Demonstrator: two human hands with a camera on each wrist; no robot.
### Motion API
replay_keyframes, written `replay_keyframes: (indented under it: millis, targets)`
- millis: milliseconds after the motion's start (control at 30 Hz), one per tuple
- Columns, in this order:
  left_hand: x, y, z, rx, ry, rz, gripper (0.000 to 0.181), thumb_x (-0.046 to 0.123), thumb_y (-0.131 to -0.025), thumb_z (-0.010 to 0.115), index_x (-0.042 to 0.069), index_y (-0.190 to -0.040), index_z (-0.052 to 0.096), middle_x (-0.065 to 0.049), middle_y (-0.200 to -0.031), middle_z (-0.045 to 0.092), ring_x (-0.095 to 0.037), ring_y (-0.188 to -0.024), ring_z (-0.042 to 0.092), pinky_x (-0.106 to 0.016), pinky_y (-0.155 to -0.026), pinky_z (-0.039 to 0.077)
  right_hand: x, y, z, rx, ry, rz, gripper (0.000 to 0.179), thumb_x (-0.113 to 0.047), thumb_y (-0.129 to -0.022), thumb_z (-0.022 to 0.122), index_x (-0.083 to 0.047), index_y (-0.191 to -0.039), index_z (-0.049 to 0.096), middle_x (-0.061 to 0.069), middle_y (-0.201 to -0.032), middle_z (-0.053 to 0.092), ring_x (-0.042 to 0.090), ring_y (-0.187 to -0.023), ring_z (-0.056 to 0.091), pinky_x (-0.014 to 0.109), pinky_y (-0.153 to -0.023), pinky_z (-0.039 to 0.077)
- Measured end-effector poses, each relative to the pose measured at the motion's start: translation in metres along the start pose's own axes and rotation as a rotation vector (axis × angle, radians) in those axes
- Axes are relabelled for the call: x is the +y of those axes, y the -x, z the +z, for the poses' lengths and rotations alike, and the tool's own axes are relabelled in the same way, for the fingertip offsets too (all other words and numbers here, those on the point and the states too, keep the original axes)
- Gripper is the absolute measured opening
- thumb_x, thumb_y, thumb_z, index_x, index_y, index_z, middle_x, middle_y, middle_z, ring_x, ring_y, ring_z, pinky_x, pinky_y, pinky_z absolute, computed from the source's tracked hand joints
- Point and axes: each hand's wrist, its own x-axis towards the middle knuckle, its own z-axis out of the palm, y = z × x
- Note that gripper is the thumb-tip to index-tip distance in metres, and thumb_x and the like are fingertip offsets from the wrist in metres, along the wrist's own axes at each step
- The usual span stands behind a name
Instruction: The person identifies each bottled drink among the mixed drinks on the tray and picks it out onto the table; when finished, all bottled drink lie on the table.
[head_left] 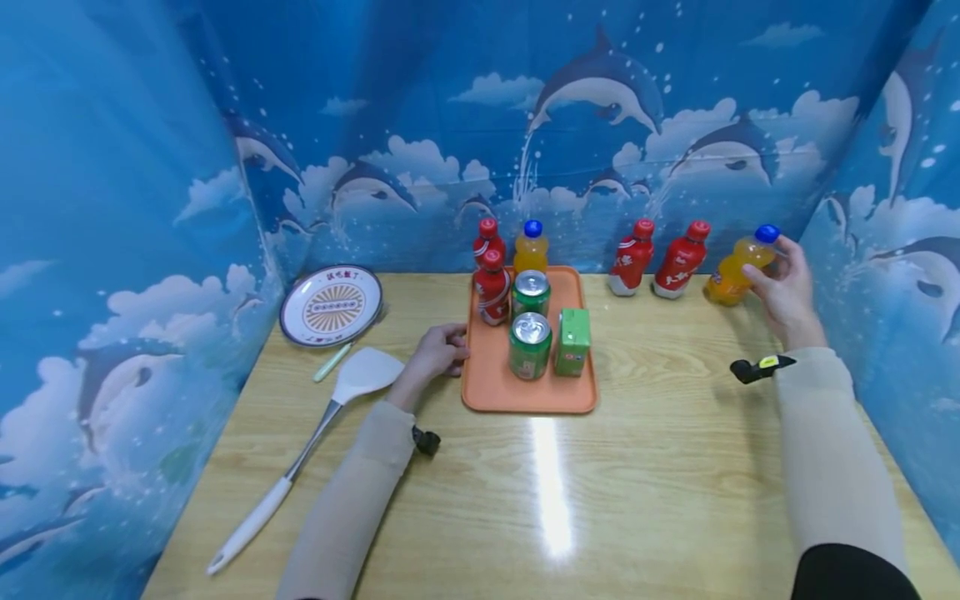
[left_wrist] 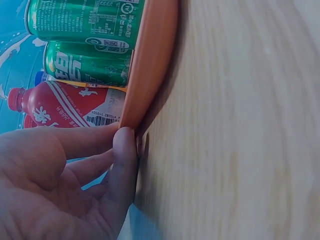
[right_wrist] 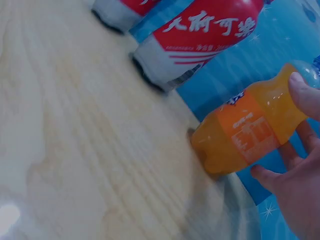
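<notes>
At the right, my right hand (head_left: 792,293) holds an orange soda bottle (head_left: 737,268) with a blue cap near its top, thumb on one side and fingers on the other. The bottle leans, its base close to the table in the right wrist view. My left hand (head_left: 437,352) pinches the left rim of an orange tray (head_left: 480,396) between thumb and fingers. On the tray stand two green soda cans (head_left: 529,354), a green drink carton (head_left: 573,342), two red cola bottles (head_left: 492,296) and another orange soda bottle (head_left: 531,247).
Two more red cola bottles (head_left: 632,258) stand along the back, between the tray and my right hand. At the left lie a white patterned plate (head_left: 300,321), a small green-handled utensil (head_left: 332,362) and a white spatula (head_left: 363,375). Dolphin-print curtains (head_left: 450,100) enclose the wooden table (head_left: 660,467).
</notes>
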Motion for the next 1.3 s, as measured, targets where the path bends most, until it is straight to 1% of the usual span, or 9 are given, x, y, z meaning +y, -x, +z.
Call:
replay_keyframes:
  millis: [233, 367, 467, 600, 700, 833, 933, 1067, 1300]
  targets:
    - [0.003, 0.001, -0.001, 0.002, -0.01, -0.007, 0.062, -0.001, -0.1, 0.065, 0.011, -0.159, 0.047, -0.01, -0.116, 0.059, -0.012, -0.073, 0.059, -0.022, -0.057, 0.058, 0.003, 0.0, -0.002, 0.007, 0.237, -0.029, 0.069, -0.015, -0.102, 0.066, -0.032, -0.161, 0.036, -0.009, -0.153, 0.048, 0.015, -0.14, 0.046, 0.005, -0.084, 0.049]
    - [0.003, 0.001, -0.001, 0.0, -0.02, -0.014, 0.062, 0.001, -0.101, 0.065, 0.012, -0.159, 0.047, -0.01, -0.118, 0.06, -0.012, -0.075, 0.06, -0.022, -0.058, 0.058, 0.003, 0.002, 0.0, 0.03, 0.351, -0.009, 0.073, -0.019, -0.103, 0.066, -0.032, -0.165, 0.029, -0.002, -0.171, 0.035, 0.016, -0.155, 0.037, 0.009, -0.11, 0.044]
    - [0.002, 0.0, -0.001, -0.008, -0.015, -0.019, 0.061, 0.001, -0.102, 0.064, 0.012, -0.159, 0.047, -0.01, -0.117, 0.059, -0.012, -0.075, 0.06, -0.022, -0.059, 0.058, -0.002, 0.008, 0.008, 0.122, 0.359, -0.03, 0.072, -0.024, -0.104, 0.065, -0.03, -0.166, 0.029, 0.0, -0.17, 0.036, 0.015, -0.158, 0.033, 0.019, -0.128, 0.032]
    - [0.002, 0.0, -0.001, -0.005, -0.004, -0.016, 0.061, 0.001, -0.102, 0.063, 0.011, -0.159, 0.047, -0.009, -0.115, 0.058, -0.012, -0.075, 0.059, -0.022, -0.058, 0.058, -0.017, 0.021, 0.039, 0.298, 0.313, -0.218, 0.058, -0.023, -0.104, 0.066, -0.022, -0.157, 0.043, -0.004, -0.154, 0.049, 0.019, -0.152, 0.04, 0.031, -0.133, 0.029]
    - [0.002, 0.0, -0.001, 0.008, -0.006, -0.007, 0.06, 0.0, -0.101, 0.063, 0.01, -0.158, 0.048, -0.008, -0.114, 0.057, -0.012, -0.076, 0.059, -0.021, -0.058, 0.057, -0.037, 0.035, 0.074, 0.32, 0.307, -0.399, 0.049, -0.018, -0.102, 0.065, -0.018, -0.149, 0.051, -0.003, -0.146, 0.051, 0.02, -0.147, 0.044, 0.033, -0.131, 0.032]
    - [0.002, 0.001, -0.001, 0.015, -0.015, -0.002, 0.06, 0.0, -0.101, 0.064, 0.01, -0.158, 0.049, -0.008, -0.115, 0.057, -0.011, -0.078, 0.06, -0.021, -0.058, 0.057, -0.065, 0.055, 0.122, 0.211, 0.355, -0.557, 0.049, -0.015, -0.1, 0.064, -0.013, -0.148, 0.053, 0.004, -0.149, 0.051, 0.02, -0.146, 0.044, 0.031, -0.13, 0.034]
    - [0.002, 0.001, -0.001, 0.012, -0.012, 0.002, 0.06, 0.0, -0.101, 0.064, 0.01, -0.158, 0.048, -0.009, -0.115, 0.058, -0.012, -0.079, 0.06, -0.021, -0.058, 0.057, -0.075, 0.062, 0.15, 0.106, 0.433, -0.597, 0.051, -0.014, -0.101, 0.064, -0.01, -0.15, 0.052, 0.011, -0.153, 0.049, 0.021, -0.147, 0.043, 0.033, -0.131, 0.033]
    - [0.001, 0.002, -0.001, 0.005, -0.004, 0.012, 0.06, -0.001, -0.101, 0.063, 0.009, -0.158, 0.048, -0.009, -0.116, 0.057, -0.012, -0.08, 0.06, -0.021, -0.058, 0.057, -0.072, 0.058, 0.175, -0.051, 0.521, -0.582, 0.055, -0.013, -0.103, 0.064, -0.011, -0.156, 0.047, 0.012, -0.158, 0.045, 0.026, -0.15, 0.044, 0.041, -0.132, 0.034]
    - [0.0, 0.002, 0.0, 0.0, -0.007, 0.008, 0.059, 0.001, -0.102, 0.064, 0.01, -0.158, 0.048, -0.009, -0.117, 0.058, -0.011, -0.079, 0.06, -0.021, -0.058, 0.057, -0.054, 0.039, 0.206, -0.364, 0.659, -0.522, 0.068, -0.022, -0.104, 0.068, -0.023, -0.164, 0.036, 0.009, -0.168, 0.037, 0.032, -0.153, 0.041, 0.056, -0.129, 0.034]
